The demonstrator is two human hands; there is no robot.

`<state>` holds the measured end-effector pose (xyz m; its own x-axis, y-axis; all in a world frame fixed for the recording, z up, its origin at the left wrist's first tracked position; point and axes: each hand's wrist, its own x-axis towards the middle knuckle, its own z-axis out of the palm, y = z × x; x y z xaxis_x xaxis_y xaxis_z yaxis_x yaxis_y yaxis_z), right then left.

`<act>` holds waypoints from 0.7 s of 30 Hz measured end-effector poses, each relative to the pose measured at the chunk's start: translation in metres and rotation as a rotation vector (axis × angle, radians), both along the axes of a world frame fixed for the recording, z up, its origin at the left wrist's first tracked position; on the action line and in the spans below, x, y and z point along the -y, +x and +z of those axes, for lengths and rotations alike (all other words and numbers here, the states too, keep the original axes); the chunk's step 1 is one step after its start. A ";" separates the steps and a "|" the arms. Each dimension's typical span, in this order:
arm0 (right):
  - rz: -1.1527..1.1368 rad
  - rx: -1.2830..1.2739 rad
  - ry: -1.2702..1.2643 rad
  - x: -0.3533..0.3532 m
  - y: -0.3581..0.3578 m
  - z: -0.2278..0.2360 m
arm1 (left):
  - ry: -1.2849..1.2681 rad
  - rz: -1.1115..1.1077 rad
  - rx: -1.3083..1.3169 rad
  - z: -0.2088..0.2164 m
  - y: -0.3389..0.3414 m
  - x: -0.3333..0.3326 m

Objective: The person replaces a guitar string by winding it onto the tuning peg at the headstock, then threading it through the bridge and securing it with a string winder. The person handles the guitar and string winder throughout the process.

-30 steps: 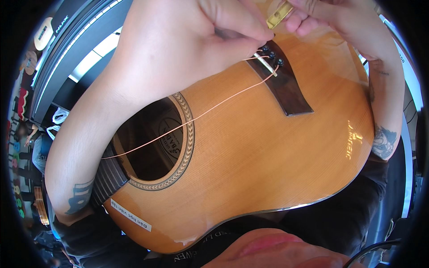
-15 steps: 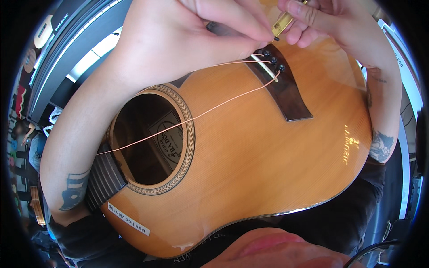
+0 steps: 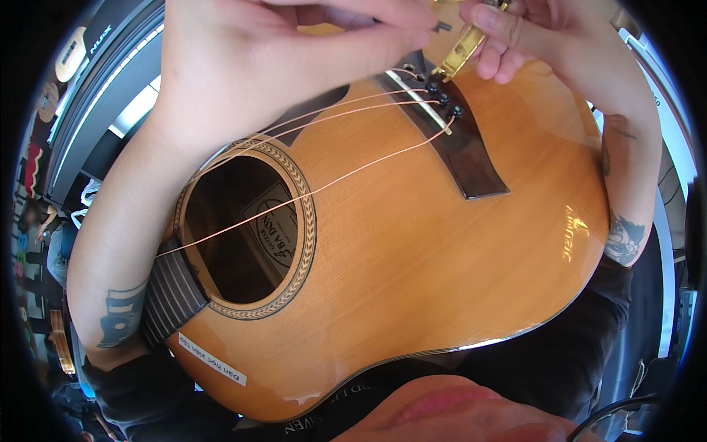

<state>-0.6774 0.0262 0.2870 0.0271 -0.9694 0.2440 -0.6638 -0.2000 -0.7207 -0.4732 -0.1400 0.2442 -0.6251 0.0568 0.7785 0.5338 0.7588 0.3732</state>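
An acoustic guitar [image 3: 412,250] lies across my lap, its soundhole left of the dark bridge [image 3: 482,166]. Above the bridge, my left hand [image 3: 309,59] is closed in a pinch, and a small dark bridge pin [image 3: 442,27] sticks out past its thumb and fingertips. My right hand [image 3: 515,37] grips a gold-coloured metal tool [image 3: 462,55], whose lower end is at the row of black bridge pins [image 3: 444,99]. Several copper-coloured strings [image 3: 353,166] run from the bridge over the soundhole. My left hand covers part of the far strings.
A dark keyboard instrument [image 3: 110,74] stands at the far left. At the left edge is a person [image 3: 55,236], near a hanging guitar [image 3: 60,342]. A pale-edged dark case or instrument [image 3: 663,258] lies along the right side.
My left hand has moved up and left, away from the bridge, with the dark pin in its fingers. The gold tool's lower end now reaches the bridge. The guitar has shifted slightly left.
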 end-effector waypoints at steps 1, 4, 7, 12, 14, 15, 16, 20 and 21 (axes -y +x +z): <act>-0.007 -0.007 -0.021 -0.001 0.003 -0.001 | 0.116 0.032 0.053 0.001 0.003 -0.002; -0.026 0.029 -0.034 -0.001 0.003 0.001 | 0.517 0.082 0.280 0.004 0.009 -0.008; -0.050 0.084 -0.125 -0.003 -0.001 -0.006 | 0.759 0.079 0.302 0.007 0.003 -0.012; -0.088 0.188 -0.020 -0.004 -0.004 0.003 | 0.937 0.090 0.300 0.011 0.001 -0.012; -0.014 0.248 0.022 -0.005 -0.005 0.007 | 0.904 0.095 0.297 0.013 0.000 -0.015; -0.008 0.274 0.027 -0.006 -0.002 0.007 | 0.854 0.074 0.298 0.013 0.001 -0.015; -0.060 0.283 -0.003 -0.007 0.012 0.002 | 0.800 0.051 0.292 0.009 0.001 -0.016; -0.143 0.246 -0.122 0.002 0.026 -0.010 | 0.643 0.144 0.295 0.006 -0.001 -0.021; -0.124 0.244 -0.150 0.003 0.025 -0.011 | 0.637 0.121 0.253 0.005 -0.003 -0.020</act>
<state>-0.6524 0.0232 0.2757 -0.1660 -0.9143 0.3694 -0.5006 -0.2446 -0.8304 -0.4762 -0.1203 0.2490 -0.7649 -0.4443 0.4663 0.2970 0.3991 0.8675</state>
